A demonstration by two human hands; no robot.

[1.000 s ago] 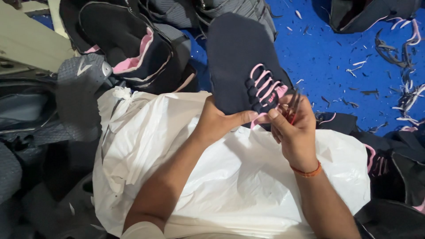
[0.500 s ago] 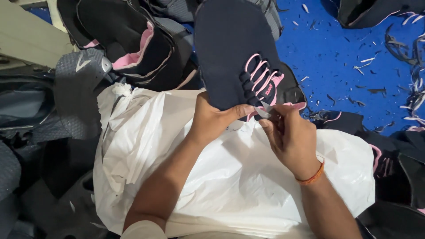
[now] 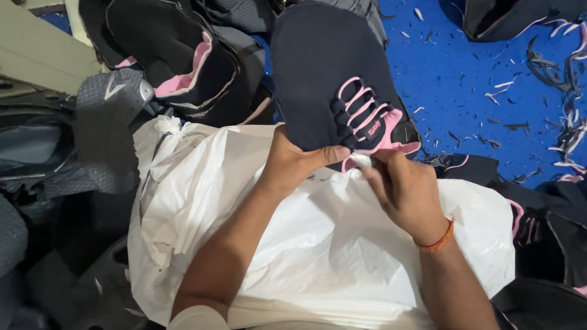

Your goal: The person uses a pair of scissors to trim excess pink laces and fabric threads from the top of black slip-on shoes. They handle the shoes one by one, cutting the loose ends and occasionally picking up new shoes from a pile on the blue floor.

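Two hands at work over white plastic sheet (image 3: 318, 256), hemmed at left by grey shoe uppers (image 3: 107, 122) and black-pink uppers (image 3: 177, 55); open blue floor (image 3: 465, 79) littered with scraps at upper right. Navy shoe upper (image 3: 330, 67) held flat, long axis running up and slightly left, toe away, pink laces (image 3: 361, 110) near. Left hand (image 3: 293, 162) clamped on its near edge, thumb on top. Right hand (image 3: 403, 189) closed, fingertips pinching pale tongue edge

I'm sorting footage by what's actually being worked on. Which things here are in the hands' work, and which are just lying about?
In hand:
- dark shoe upper with pink laces, gripped by left hand
- its pink tongue end, pinched by right hand
- white plastic sheet underneath

Lying about:
- other black-and-pink upper
- grey upper
- scraps on blue floor
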